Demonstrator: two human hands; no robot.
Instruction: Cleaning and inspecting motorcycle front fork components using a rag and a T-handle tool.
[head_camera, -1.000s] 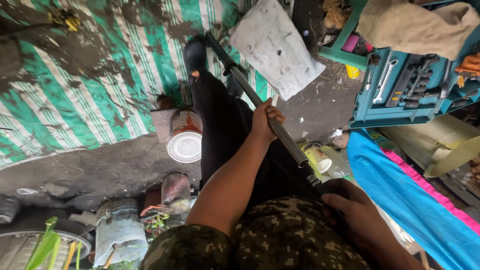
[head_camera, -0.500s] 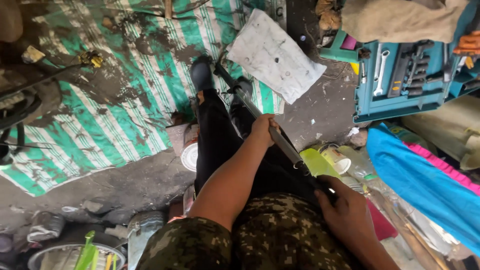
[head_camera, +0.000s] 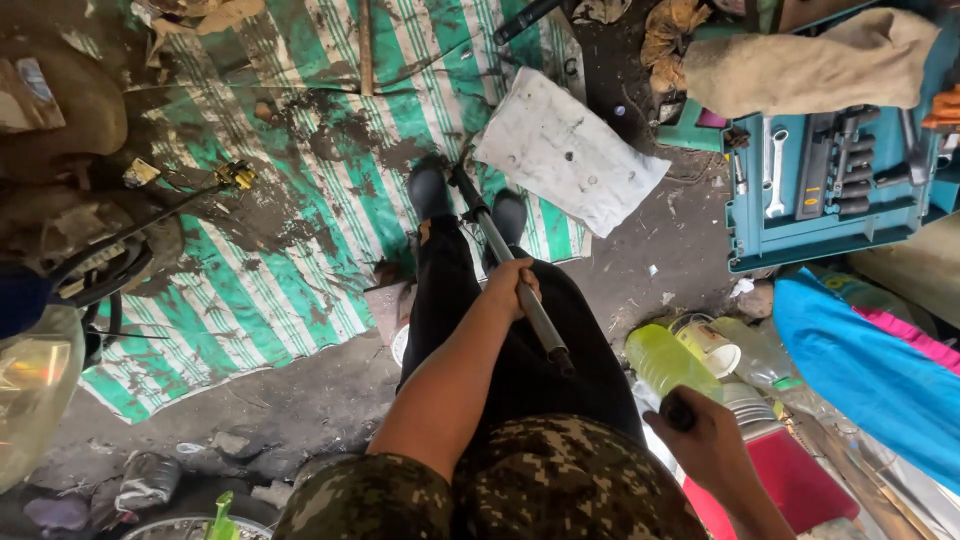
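Note:
I stand looking down at my black trousers and dark shoes (head_camera: 430, 190). My left hand (head_camera: 512, 287) is closed around a long grey metal tube (head_camera: 495, 238). The tube slants from the ground between my shoes up to a dark end near my thigh. My right hand (head_camera: 705, 445) is at the lower right, fingers wrapped on a short black handle (head_camera: 674, 410). A gap shows between that handle and the tube's upper end. My camouflage shirt hides whatever lies below my waist.
A muddy green-and-white striped tarp (head_camera: 250, 260) covers the ground ahead, with a dirty white sheet (head_camera: 565, 150) on it. An open teal tool case (head_camera: 830, 190) with wrenches and sockets lies at right. A yellow-green bottle (head_camera: 665, 362), cups, a blue cloth (head_camera: 870, 370) and machine parts at left crowd the ground.
The view has swung so more tarp and the tool case show. My left hand keeps its grip on the tube. My right hand has drawn back from the tube's upper end.

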